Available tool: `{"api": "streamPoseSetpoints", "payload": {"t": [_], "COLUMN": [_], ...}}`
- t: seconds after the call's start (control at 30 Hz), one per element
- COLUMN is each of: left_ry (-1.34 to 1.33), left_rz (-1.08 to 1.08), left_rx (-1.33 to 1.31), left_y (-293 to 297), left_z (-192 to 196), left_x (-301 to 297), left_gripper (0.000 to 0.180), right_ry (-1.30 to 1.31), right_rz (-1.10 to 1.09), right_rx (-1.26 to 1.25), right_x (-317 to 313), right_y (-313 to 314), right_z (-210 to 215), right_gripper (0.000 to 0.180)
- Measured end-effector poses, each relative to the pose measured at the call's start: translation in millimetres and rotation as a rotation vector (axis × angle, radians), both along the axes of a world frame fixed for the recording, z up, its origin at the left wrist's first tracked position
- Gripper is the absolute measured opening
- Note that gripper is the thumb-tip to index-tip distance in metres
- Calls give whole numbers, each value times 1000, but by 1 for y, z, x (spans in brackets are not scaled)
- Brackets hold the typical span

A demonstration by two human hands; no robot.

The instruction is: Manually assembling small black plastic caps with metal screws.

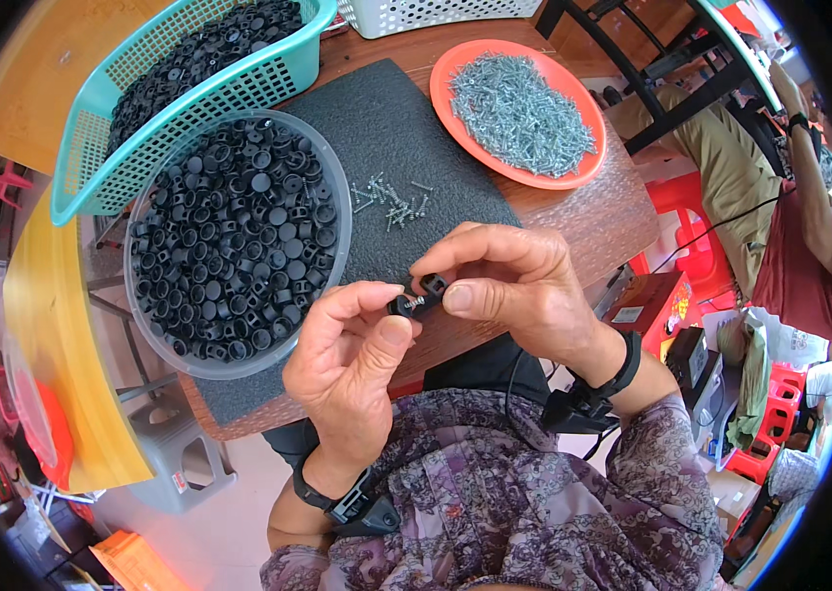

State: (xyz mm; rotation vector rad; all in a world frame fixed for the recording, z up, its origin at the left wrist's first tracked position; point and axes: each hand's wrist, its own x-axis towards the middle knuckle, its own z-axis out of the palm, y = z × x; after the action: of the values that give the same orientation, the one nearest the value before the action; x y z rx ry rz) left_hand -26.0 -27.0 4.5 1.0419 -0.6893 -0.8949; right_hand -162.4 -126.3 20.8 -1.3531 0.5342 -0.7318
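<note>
Over the near edge of the black foam mat (406, 128), both hands meet around one small black plastic cap (428, 291). The left hand (352, 360) is pinched shut on the cap's lower end between thumb and forefinger, and the right hand (510, 281) grips its upper end the same way, thumb pressed flat against it. A glint of metal, apparently a small screw (415, 300), shows between the fingertips at the cap's left side; how far it sits in cannot be told.

Left of the mat's near edge stands a clear round bowl (329, 163) heaped with more of the same black caps, and beyond that bowl a teal basket (91, 167) holds a further load. On the mat, just beyond the hands, lies a loose scatter of screws (391, 202). At the mat's far right corner an orange plate (446, 74) carries a large pile of screws. All of this rests on a brown wooden surface (603, 212). Right of the mat, off the surface, another person's arm and olive sleeve (731, 167) are in view.

To do this step well, the cap seems best held steady by the left hand while the right keeps the screw straight on the cap's hole, so it seats squarely and not tilted. A light, close pinch near the fingertips should prevent so small a piece from slipping. Keeping the work low over the mat means a dropped screw would likely land on foam beside the scatter rather than roll away.
</note>
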Motion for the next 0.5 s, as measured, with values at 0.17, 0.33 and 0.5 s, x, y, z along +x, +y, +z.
{"api": "streamPoseSetpoints", "payload": {"t": [0.17, 0.33, 0.5], "left_ry": [-44, -101, -152], "left_rz": [24, -26, 5], "left_rx": [10, 13, 40], "left_y": [2, 2, 2], "left_z": [4, 10, 14], "left_x": [0, 1, 1], "left_gripper": [24, 23, 20], "right_ry": [-21, -50, -29], "right_rz": [74, 82, 71], "right_rx": [399, 472, 468], "right_x": [-1, -2, 0], "right_y": [0, -4, -3], "right_z": [5, 1, 0], "right_gripper": [21, 26, 27]}}
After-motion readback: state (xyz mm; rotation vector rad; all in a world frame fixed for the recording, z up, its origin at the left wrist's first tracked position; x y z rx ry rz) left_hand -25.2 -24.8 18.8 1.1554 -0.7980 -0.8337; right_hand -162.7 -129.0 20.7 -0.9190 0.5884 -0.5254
